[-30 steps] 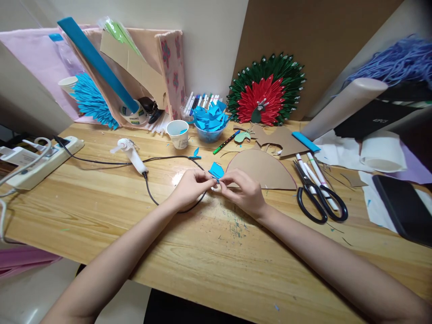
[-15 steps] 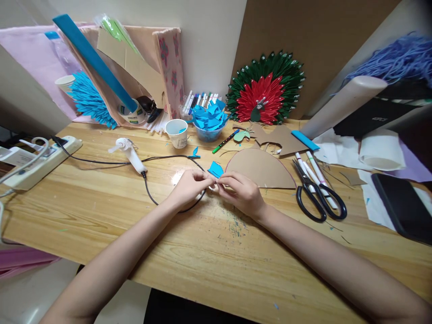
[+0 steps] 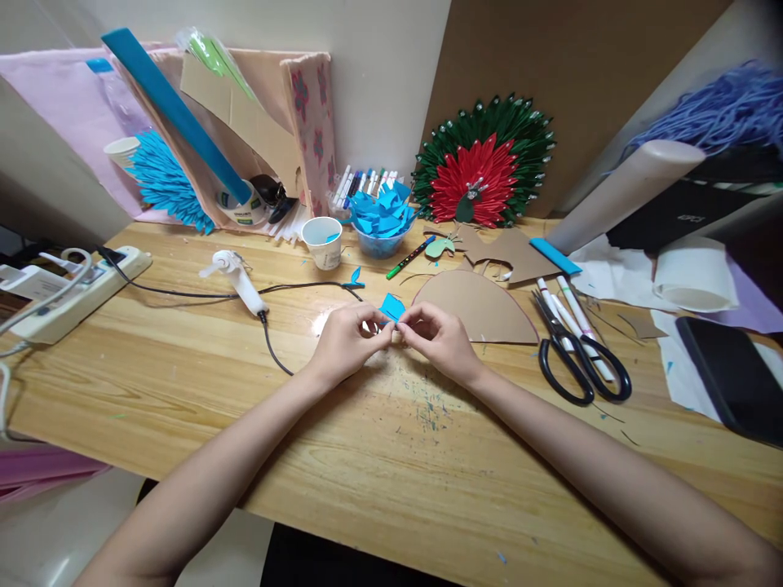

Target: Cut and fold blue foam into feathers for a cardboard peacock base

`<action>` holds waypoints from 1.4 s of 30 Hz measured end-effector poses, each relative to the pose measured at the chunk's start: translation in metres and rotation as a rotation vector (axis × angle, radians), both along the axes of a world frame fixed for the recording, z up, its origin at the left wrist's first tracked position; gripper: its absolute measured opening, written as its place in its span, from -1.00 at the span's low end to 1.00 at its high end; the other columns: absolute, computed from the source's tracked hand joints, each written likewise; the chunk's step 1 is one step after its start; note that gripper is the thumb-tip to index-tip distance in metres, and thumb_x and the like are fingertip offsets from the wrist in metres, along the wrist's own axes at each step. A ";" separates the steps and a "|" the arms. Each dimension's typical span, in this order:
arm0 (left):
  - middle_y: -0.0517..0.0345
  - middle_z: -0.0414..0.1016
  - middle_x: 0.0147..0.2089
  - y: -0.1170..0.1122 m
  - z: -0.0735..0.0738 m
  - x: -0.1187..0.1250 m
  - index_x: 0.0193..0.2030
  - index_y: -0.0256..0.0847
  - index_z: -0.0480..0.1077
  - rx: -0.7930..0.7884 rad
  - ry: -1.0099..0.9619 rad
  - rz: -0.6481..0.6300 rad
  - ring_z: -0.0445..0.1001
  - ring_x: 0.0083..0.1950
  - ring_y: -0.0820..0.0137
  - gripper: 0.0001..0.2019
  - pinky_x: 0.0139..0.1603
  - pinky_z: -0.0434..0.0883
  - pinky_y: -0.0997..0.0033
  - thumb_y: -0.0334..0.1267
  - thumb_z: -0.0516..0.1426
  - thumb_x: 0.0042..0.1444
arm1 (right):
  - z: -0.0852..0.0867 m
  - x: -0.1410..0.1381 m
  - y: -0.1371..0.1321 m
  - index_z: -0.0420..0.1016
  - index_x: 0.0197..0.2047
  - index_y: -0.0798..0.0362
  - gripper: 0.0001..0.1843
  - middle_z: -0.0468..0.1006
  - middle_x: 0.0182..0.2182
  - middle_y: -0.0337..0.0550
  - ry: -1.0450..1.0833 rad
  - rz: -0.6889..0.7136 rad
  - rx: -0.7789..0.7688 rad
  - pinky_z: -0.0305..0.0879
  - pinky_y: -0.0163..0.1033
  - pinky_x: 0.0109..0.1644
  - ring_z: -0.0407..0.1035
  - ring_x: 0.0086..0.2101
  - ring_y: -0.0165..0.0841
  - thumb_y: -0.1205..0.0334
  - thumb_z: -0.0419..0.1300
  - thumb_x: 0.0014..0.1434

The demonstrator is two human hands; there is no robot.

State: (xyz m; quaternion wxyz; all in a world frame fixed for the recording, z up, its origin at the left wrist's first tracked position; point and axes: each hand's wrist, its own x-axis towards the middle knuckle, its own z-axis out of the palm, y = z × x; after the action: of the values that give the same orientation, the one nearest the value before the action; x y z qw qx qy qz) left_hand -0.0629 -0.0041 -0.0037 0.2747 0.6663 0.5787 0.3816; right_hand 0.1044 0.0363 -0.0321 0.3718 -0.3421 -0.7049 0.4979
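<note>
Over the middle of the wooden table, my left hand [image 3: 350, 338] and my right hand [image 3: 441, 338] meet with thumbs and forefingers pinched together. Whatever sits between the fingertips is too small to make out. Just beyond them lies a flat blue piece [image 3: 392, 306]. A half-round cardboard piece [image 3: 477, 306] rests beside my right hand. Farther off are a small folded blue piece [image 3: 353, 280], a paper cup [image 3: 322, 242] and a clear bowl heaped with blue pieces [image 3: 382, 214]. To the left, a white glue gun [image 3: 236, 281] stands on the table, its black cord running behind my left hand.
Black-handled scissors [image 3: 581, 359] lie over several markers [image 3: 572, 306] at the right, near a phone [image 3: 731, 379]. A power strip [image 3: 79, 293] occupies the left side. A green and red peacock-like craft [image 3: 483, 163] leans at the back, with cut cardboard [image 3: 519, 249] before it.
Both hands stay together at the same spot. The right fingers have curled and shifted, now bent more steeply with thumb and forefinger forming a loop; the left hand turned slightly.
</note>
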 end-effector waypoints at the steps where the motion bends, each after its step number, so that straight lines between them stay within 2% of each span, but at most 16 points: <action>1: 0.15 0.45 -0.47 0.000 0.001 0.000 -0.43 -0.26 0.47 0.026 0.031 -0.005 0.32 -0.45 0.49 -0.88 -0.43 0.26 0.51 -0.28 0.13 0.01 | 0.000 0.000 0.001 0.38 -0.35 0.07 -0.82 0.46 -0.45 -0.20 0.022 0.019 -0.037 0.38 -0.28 -0.36 0.39 -0.44 -0.41 0.12 0.19 0.11; 4: 0.15 0.45 -0.47 0.000 0.001 0.000 -0.43 -0.25 0.47 0.037 0.048 0.004 0.32 -0.44 0.48 -0.89 -0.42 0.26 0.51 -0.29 0.14 -0.01 | 0.000 -0.001 0.003 0.38 -0.37 0.09 -0.81 0.44 -0.46 -0.20 0.064 0.048 -0.105 0.37 -0.28 -0.35 0.37 -0.44 -0.43 0.13 0.20 0.08; 8: 0.17 0.45 -0.51 0.003 -0.002 0.000 -0.46 -0.30 0.46 -0.072 -0.053 0.051 0.30 -0.50 0.51 -0.87 -0.47 0.25 0.53 -0.28 0.14 -0.02 | 0.000 -0.003 0.005 0.34 -0.42 0.10 -0.76 0.39 -0.53 -0.26 0.115 0.033 -0.194 0.30 -0.32 -0.45 0.31 -0.54 -0.48 0.10 0.24 0.03; 11: 0.12 0.50 -0.45 0.005 -0.003 -0.002 -0.43 -0.32 0.47 -0.133 -0.106 0.018 0.35 -0.46 0.48 -0.84 -0.44 0.29 0.52 -0.28 0.11 0.02 | -0.001 -0.003 0.006 0.33 -0.42 0.10 -0.74 0.36 -0.57 -0.30 0.130 0.034 -0.244 0.23 -0.35 -0.52 0.26 -0.58 -0.50 0.09 0.25 0.01; 13: 0.08 0.53 -0.37 0.005 -0.003 -0.004 -0.32 -0.30 0.50 -0.077 -0.079 -0.011 0.39 -0.42 0.46 -0.82 -0.39 0.32 0.50 -0.27 0.10 0.06 | -0.002 -0.003 0.007 0.33 -0.42 0.10 -0.73 0.35 -0.57 -0.30 0.124 0.030 -0.246 0.22 -0.36 -0.53 0.25 -0.58 -0.51 0.08 0.24 0.01; 17: 0.06 0.53 -0.15 0.003 -0.001 -0.007 -0.09 -0.15 0.48 0.192 0.137 -0.119 0.42 -0.17 0.38 -0.77 -0.15 0.34 0.37 -0.27 0.08 0.14 | -0.001 -0.002 0.008 0.33 -0.42 0.10 -0.72 0.37 -0.55 -0.28 0.111 0.027 -0.228 0.27 -0.35 -0.48 0.29 -0.55 -0.49 0.05 0.23 0.01; 20: 0.05 0.53 -0.22 0.004 -0.003 -0.009 -0.07 -0.10 0.47 0.300 0.290 -0.213 0.39 -0.17 0.36 -0.76 -0.15 0.32 0.35 -0.29 0.06 0.16 | 0.000 -0.002 0.007 0.34 -0.41 0.10 -0.73 0.38 -0.53 -0.28 0.117 0.045 -0.235 0.30 -0.34 -0.48 0.29 -0.55 -0.50 0.06 0.23 0.03; 24: 0.04 0.49 -0.31 0.006 -0.007 -0.012 -0.07 -0.13 0.47 0.345 0.342 -0.221 0.36 -0.26 0.38 -0.76 -0.25 0.31 0.38 -0.30 0.05 0.17 | 0.001 -0.002 0.007 0.34 -0.40 0.09 -0.76 0.39 -0.54 -0.29 0.136 0.073 -0.245 0.28 -0.35 -0.50 0.29 -0.57 -0.51 0.08 0.22 0.05; 29: 0.03 0.48 -0.32 0.005 -0.004 -0.009 -0.17 -0.19 0.50 0.266 0.303 -0.203 0.37 -0.25 0.36 -0.78 -0.22 0.31 0.36 -0.29 0.04 0.18 | 0.000 -0.002 0.008 0.37 -0.40 0.09 -0.75 0.40 -0.53 -0.26 0.123 0.046 -0.211 0.29 -0.34 -0.45 0.30 -0.52 -0.48 0.06 0.23 0.05; 35: 0.07 0.54 -0.32 0.003 0.001 -0.004 -0.27 -0.21 0.52 0.053 0.058 -0.129 0.44 -0.27 0.39 -0.77 -0.21 0.32 0.43 -0.23 0.05 0.18 | -0.003 -0.001 0.009 0.39 -0.28 0.09 -0.75 0.41 -0.43 -0.22 0.101 -0.024 -0.104 0.26 -0.35 -0.43 0.30 -0.45 -0.46 0.11 0.24 0.03; 42: 0.10 0.55 -0.32 0.004 0.000 -0.002 -0.26 -0.22 0.52 -0.076 -0.027 -0.108 0.46 -0.28 0.37 -0.72 -0.20 0.32 0.43 -0.14 0.03 0.17 | -0.001 0.000 0.004 0.41 -0.29 0.09 -0.84 0.42 -0.42 -0.24 0.042 -0.028 -0.038 0.22 -0.36 -0.44 0.29 -0.46 -0.48 0.19 0.22 0.07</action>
State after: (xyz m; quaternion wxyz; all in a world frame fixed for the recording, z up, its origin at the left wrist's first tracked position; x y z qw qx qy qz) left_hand -0.0652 -0.0006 -0.0040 0.3278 0.6806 0.5522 0.3528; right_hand 0.1044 0.0401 -0.0330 0.3870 -0.3485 -0.6824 0.5129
